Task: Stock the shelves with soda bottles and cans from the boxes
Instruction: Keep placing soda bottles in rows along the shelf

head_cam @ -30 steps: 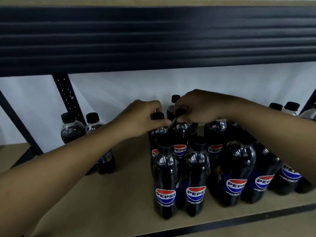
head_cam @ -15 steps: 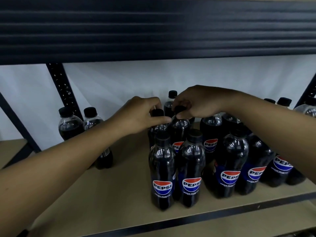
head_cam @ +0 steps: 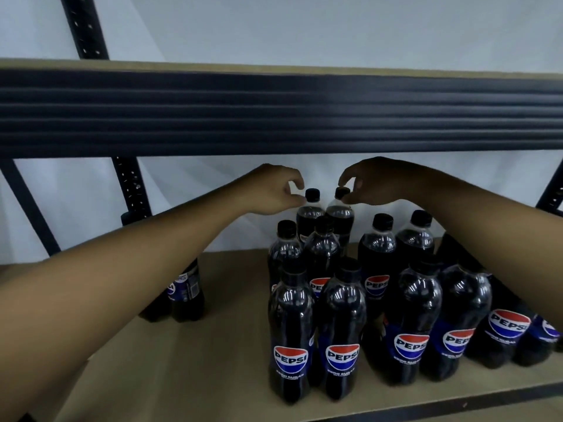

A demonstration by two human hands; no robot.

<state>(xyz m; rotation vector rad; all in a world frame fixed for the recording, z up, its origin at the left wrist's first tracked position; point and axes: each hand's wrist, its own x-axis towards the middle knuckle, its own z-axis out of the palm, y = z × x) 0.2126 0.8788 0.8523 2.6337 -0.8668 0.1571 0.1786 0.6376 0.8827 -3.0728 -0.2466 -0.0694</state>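
Observation:
Several black Pepsi bottles stand clustered on the shelf board [head_cam: 182, 345]. At the back of the cluster stand two bottles side by side. My right hand [head_cam: 380, 181] pinches the black cap of the right back bottle [head_cam: 340, 216]. My left hand [head_cam: 271, 190] hovers just left of the cap of the left back bottle [head_cam: 309, 213]. Its fingers are curled loosely beside that cap, thumb tip at the cap's edge, with nothing held between them. Both bottles stand upright on the board behind two other rows.
The dark upper shelf beam [head_cam: 274, 111] runs across just above my hands. Two more bottles [head_cam: 185, 293] stand at the left behind my forearm, by a black upright post [head_cam: 131, 190]. Bare board lies between them and the front bottles [head_cam: 291, 330].
Both hands carried their bottles farther back on the shelf. The left fingers have come off their cap; the right hand still pinches its cap. The view has tilted upward.

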